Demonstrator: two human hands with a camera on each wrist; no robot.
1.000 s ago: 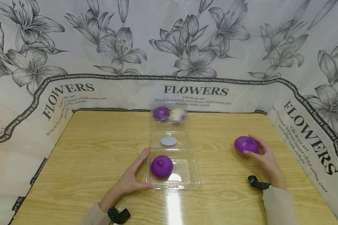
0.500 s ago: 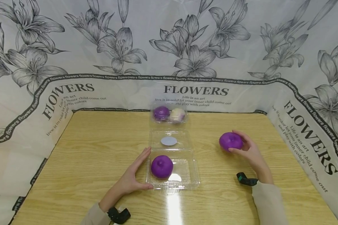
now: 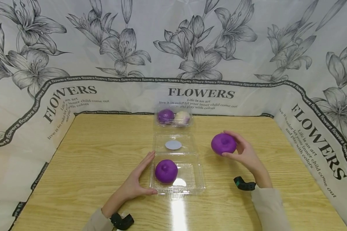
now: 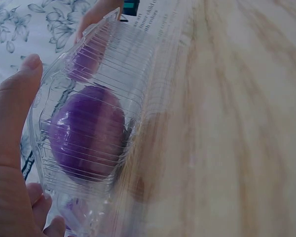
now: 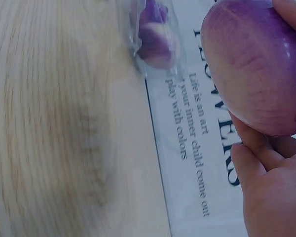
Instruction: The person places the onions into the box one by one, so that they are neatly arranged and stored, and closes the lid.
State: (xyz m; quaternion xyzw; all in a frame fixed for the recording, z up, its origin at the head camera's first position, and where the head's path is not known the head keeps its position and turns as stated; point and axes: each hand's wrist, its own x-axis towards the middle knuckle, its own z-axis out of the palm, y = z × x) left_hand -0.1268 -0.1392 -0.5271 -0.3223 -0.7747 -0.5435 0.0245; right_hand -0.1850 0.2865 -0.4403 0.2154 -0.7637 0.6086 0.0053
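Note:
My right hand pinches a smooth, round purple onion-shaped vegetable between thumb and fingers, held up to the right of the clear box. A hollow marks its visible side in the head view; the right wrist view shows a paler, pinkish underside. The clear plastic clamshell box lies with its lid folded back. In the left half of its base sits a similar purple vegetable with a nub on top. My left hand spans the box's left side with straight, spread fingers, fingertips and thumb right at its corners.
Behind the open lid, with its pale oval label, stands another clear box. It holds one purple vegetable and one whitish one. A flower-printed sheet encloses the wooden table at the back and sides.
My right hand has carried the purple vegetable leftward, closer to the open box, and its hollow has turned more into sight. The left hand and both boxes have stayed put.

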